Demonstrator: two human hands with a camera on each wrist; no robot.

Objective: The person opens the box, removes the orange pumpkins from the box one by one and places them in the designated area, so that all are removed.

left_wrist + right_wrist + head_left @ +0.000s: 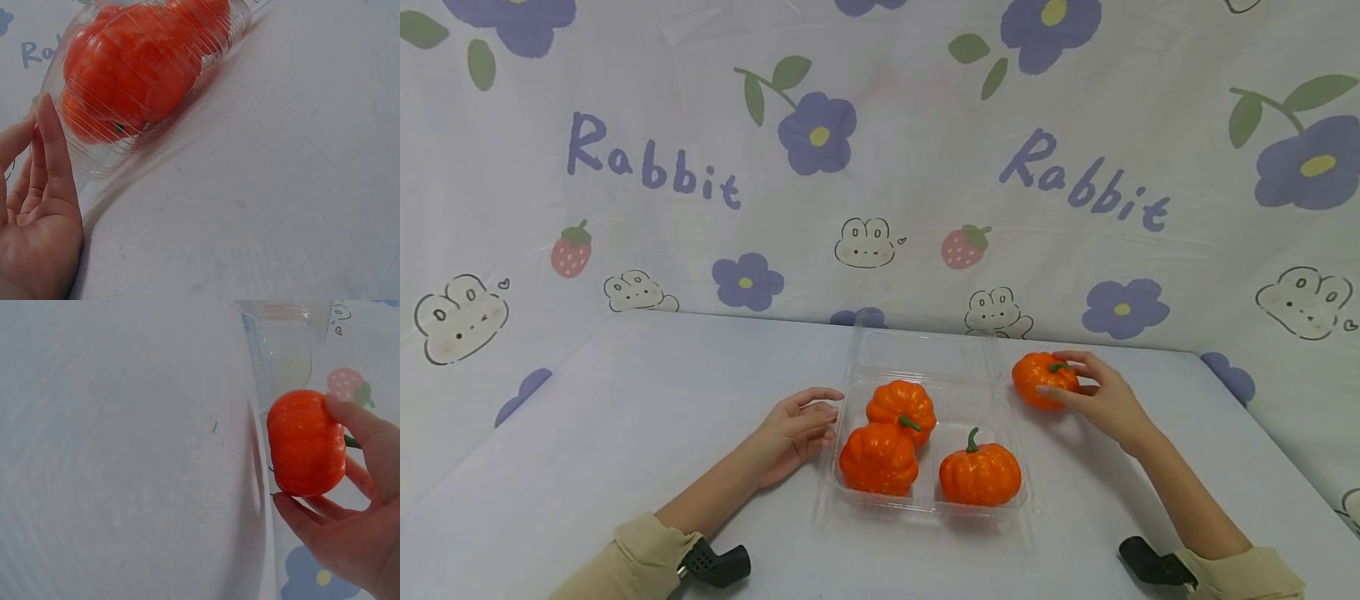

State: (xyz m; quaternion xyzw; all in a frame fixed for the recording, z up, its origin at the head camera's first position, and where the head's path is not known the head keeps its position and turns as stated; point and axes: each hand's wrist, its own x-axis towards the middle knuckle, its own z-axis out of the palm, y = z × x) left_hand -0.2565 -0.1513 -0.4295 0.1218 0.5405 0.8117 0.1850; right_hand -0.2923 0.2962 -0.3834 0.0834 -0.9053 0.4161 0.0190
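Observation:
My right hand [1105, 402] grips a small orange pumpkin [1037, 379] with a green stem, thumb on one side and fingers on the other, just right of a clear plastic clamshell box [925, 502]. In the right wrist view the held pumpkin [306, 444] shows between thumb and fingertips. Two pumpkins, a rear one [898, 406] and a front one [880, 460], sit together in the box's left part. Another pumpkin [981, 475] sits upright in its right part. Beside the box's left wall is my left hand [793, 437], its fingers loosely bent and holding nothing.
The box's clear lid [925, 354] stands open toward the back of the white table [647, 400]. Behind the table hangs a cloth [895, 183] printed with flowers, rabbits and strawberries. Black wrist cameras [718, 564] are strapped at both sleeves.

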